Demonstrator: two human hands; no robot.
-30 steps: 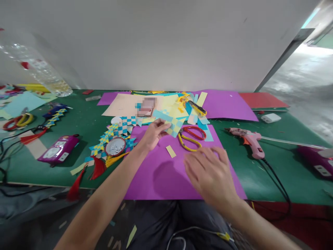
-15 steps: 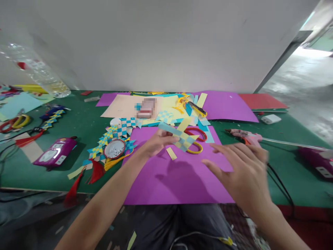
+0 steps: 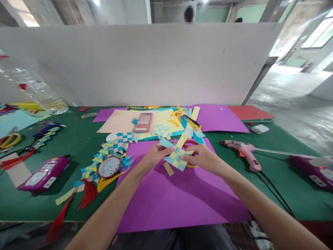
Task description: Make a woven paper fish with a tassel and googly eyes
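A small woven paper piece (image 3: 177, 158) in light blue and pale yellow checks is held over the purple sheet (image 3: 156, 208). My left hand (image 3: 155, 156) pinches its left side between thumb and fingers. On the right side, my right hand (image 3: 203, 158) grips the edge with its fingers closed. A yellow strip (image 3: 182, 139) sticks up from the top of the weave. Partly hidden behind the piece and my right hand are scissors (image 3: 191, 142) with red and yellow handles. A loose yellow paper strip (image 3: 169, 169) lies just below the weave.
Woven paper ornaments (image 3: 104, 149), a round dish (image 3: 109, 167) of small bits and red tassels (image 3: 87, 196) lie left. A pink glue gun (image 3: 244, 151) with a cord is at right. Behind are paper sheets (image 3: 117, 119) and a cutter (image 3: 192, 121); a bottle (image 3: 41, 92) stands far left.
My right hand, spread and apart before, has moved left and taken hold of the woven piece's right side. The view has tilted up, showing the room beyond the white partition.
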